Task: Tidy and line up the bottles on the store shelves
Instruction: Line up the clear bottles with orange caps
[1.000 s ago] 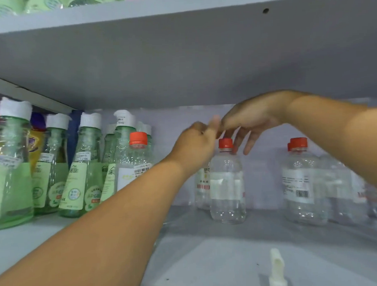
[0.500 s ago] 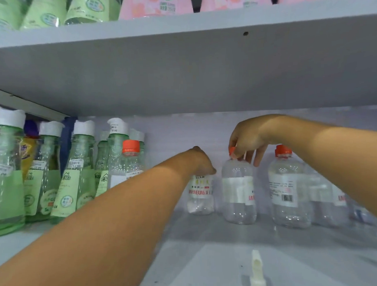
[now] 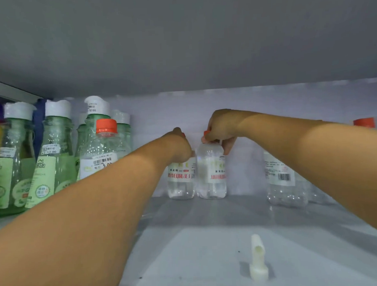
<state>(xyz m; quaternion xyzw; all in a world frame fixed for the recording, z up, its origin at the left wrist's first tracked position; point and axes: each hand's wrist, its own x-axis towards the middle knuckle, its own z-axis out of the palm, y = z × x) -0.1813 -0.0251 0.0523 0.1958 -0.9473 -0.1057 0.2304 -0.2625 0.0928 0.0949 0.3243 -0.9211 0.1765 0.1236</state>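
Note:
Two small clear bottles with red lettering stand side by side at the back of the grey shelf. My left hand covers the top of the left clear bottle and grips it; its cap is hidden. My right hand pinches the orange cap of the right clear bottle from above. Both bottles are upright and nearly touching.
Tall green bottles with white caps crowd the left, with one clear orange-capped bottle in front. More clear bottles stand behind my right forearm. A small white nozzle piece sits near the shelf's front. The upper shelf hangs low overhead.
Both hands reached deeper into the shelf. The right hand carried its bottle back beside the left one, so the two now stand together at the rear wall.

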